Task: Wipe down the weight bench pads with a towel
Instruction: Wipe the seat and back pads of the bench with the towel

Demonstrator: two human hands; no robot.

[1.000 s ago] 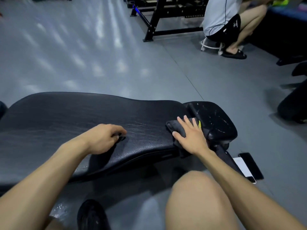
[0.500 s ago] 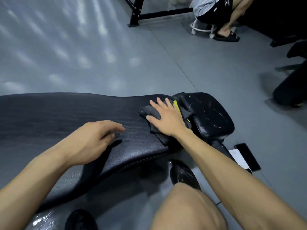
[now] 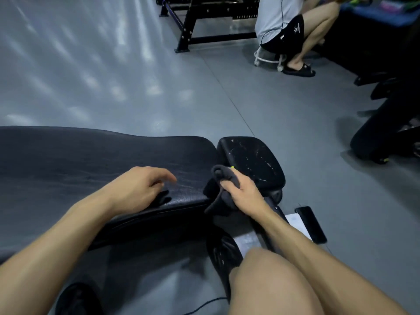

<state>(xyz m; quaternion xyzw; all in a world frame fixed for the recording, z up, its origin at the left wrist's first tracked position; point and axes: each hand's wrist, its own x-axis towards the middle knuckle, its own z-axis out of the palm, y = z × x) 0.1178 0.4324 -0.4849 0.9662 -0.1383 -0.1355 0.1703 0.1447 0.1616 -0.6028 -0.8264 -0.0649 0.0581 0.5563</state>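
Fingers: right hand [image 3: 244,193] curled round dark towel [image 3: 223,180] | left hand [image 3: 138,186] loosely open, resting on bench pad [image 3: 91,155]

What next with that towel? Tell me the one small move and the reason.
Probably bring the towel up and right onto the small seat pad and wipe it. The right hand grips the bunched towel at the gap between the pads, and that pad shows pale scuffs or flecks. The left hand rests on the long pad, steadying.
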